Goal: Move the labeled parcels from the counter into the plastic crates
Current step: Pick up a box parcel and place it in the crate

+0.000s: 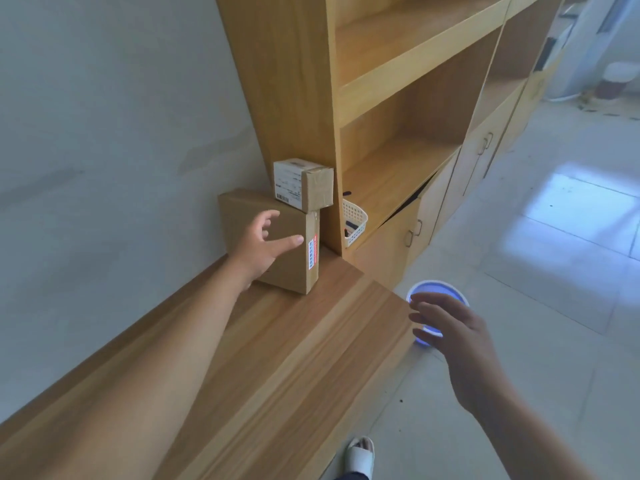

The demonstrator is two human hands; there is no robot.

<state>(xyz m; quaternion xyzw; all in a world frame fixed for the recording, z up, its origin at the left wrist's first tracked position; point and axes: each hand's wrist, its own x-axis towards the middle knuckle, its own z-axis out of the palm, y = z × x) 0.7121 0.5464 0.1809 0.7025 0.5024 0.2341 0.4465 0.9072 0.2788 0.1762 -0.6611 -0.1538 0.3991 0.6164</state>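
Observation:
Two cardboard parcels stand at the far end of the wooden counter, against the wall and the shelf unit. The large brown parcel has a red and white label on its right edge. A small parcel with a white shipping label rests on top of it. My left hand reaches over the front face of the large parcel, fingers spread, and holds nothing. Beyond the counter's right edge my right hand hovers open above the floor. No plastic crate is in view.
A tall wooden shelf unit with cabinet doors stands right of the parcels. A white mesh basket sits on its lowest shelf. A blue round basin lies on the tiled floor under my right hand. My sandalled foot shows below.

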